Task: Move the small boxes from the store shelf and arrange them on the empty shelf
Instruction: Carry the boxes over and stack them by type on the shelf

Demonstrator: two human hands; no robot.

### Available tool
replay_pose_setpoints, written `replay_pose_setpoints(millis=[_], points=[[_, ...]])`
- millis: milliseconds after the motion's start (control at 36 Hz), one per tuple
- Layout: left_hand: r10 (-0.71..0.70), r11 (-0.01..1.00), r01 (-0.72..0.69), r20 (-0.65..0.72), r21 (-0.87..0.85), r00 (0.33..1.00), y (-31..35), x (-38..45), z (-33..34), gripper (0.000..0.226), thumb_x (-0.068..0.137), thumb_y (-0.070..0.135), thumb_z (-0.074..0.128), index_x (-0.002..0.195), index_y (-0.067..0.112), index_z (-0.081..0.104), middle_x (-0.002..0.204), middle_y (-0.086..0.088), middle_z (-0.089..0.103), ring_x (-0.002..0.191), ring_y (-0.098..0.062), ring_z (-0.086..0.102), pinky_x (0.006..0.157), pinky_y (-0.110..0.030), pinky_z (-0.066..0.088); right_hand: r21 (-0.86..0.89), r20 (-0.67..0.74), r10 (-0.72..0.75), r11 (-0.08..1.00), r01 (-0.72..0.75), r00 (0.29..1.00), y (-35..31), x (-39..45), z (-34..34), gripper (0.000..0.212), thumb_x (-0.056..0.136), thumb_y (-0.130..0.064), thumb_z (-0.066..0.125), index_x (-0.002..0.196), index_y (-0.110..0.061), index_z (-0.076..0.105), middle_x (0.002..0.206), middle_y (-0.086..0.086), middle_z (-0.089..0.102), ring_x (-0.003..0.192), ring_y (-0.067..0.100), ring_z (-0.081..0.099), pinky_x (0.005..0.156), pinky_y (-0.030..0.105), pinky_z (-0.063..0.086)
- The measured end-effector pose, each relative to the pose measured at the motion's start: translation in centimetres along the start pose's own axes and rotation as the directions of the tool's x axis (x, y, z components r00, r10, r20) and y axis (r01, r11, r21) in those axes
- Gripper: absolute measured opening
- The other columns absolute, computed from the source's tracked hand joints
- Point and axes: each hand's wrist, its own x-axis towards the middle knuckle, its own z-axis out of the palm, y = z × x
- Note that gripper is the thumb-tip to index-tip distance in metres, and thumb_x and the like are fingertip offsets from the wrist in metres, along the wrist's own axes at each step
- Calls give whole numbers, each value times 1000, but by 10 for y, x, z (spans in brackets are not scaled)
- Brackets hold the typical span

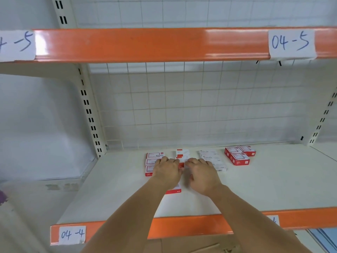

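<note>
my left hand (166, 171) flat, fingers straight on red-and-white boxes (152, 162) | my right hand (202, 175) fingers curled, grip unclear | shelf (273, 189) labelled 04-4

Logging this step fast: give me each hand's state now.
Left hand: fingers curled over the middle column of boxes; any grip is hidden.
Right hand: likewise, cannot tell.

Left hand (166, 171) and right hand (201, 175) cover the front of the middle box column (182, 156); fingertip contact and grip not visible. One red-edged box (174, 190) pokes out under the left wrist, mostly hidden. Box print too small to read. Label "04-5" at left (16, 45) cropped by frame edge; lower right label (273, 220) hidden behind the forearm.
</note>
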Motion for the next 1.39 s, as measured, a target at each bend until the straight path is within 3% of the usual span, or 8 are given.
replay_pose_setpoints(millis=[306, 444, 556, 694, 806, 944, 1306, 1389], points=[[-45, 995, 35, -100, -96, 994, -16, -2, 3, 40, 101, 20, 34, 140, 21, 42, 141, -2, 46, 133, -22, 34, 109, -35, 25, 50, -92, 4, 999, 1, 996, -10, 0, -1, 42, 88, -17, 46, 129, -23, 53, 125, -5, 56, 118, 17, 45, 98, 28, 29], [-127, 984, 108, -130, -142, 983, -34, -14, 0, 46, 98, 15, 38, 143, 25, 40, 143, 0, 44, 134, -20, 33, 108, -32, 26, 198, -53, -49, 978, 59, 997, -28, -10, -3, 38, 94, -32, 48, 129, -19, 54, 123, -2, 60, 113, 19, 54, 90, 30, 42], [-186, 975, 162, -164, -150, 969, -42, -32, 1, 50, 93, 8, 41, 140, 24, 44, 139, 0, 48, 130, -21, 37, 103, -32, 32, 232, 44, -98, 969, 86, 994, -38, -20, -3, 56, 90, -54, 52, 136, -25, 43, 127, -3, 55, 118, 17, 50, 92, 31, 42], [-249, 958, 215, -184, -189, 951, -46, -57, 6, 40, 94, 7, 42, 131, 20, 51, 127, -2, 53, 119, -21, 45, 91, -31, 38, 141, 40, -174, 976, 167, 984, -44, -28, -1, 46, 89, -29, 54, 132, -20, 40, 126, 0, 54, 113, 19, 48, 86, 29, 43], [-267, 936, 202, -210, -288, 940, -47, -74, 12, 29, 99, 26, 44, 126, 20, 53, 123, 1, 54, 114, -17, 49, 85, -32, 45, 156, -13, -176, 972, 176, 984, -51, -30, 2, 30, 90, -15, 51, 119, -15, 46, 118, 1, 53, 105, 18, 48, 73, 24, 38], [-156, 959, 92, -228, -270, 961, -45, -85, 21, 38, 94, 43, 52, 128, 27, 54, 126, 9, 52, 118, -12, 46, 86, -27, 42, 218, -70, -167, 959, 178, 984, -58, -27, 8, 25, 90, -11, 51, 115, -14, 54, 116, 0, 49, 102, 19, 53, 74, 26, 42], [-36, 977, -27, -286, -212, 958, -65, -78, 28, 39, 93, 38, 53, 131, 28, 52, 134, 14, 50, 124, -9, 41, 92, -24, 40, 256, -48, -102, 960, 111, 994, -75, -12, 8, 26, 93, -11, 49, 113, -14, 67, 115, 2, 58, 101, 22, 58, 80, 29, 44], [-7, 986, -40, -287, -160, 958, -67, -80, 27, 31, 94, 39, 50, 122, 27, 56, 124, 10, 57, 118, -12, 45, 86, -23, 37, 250, -46, -146, 956, 153, 988, -86, -9, 9, 25, 90, -9, 48, 104, -13, 68, 108, 3, 62, 96, 22, 58, 74, 29, 43]])
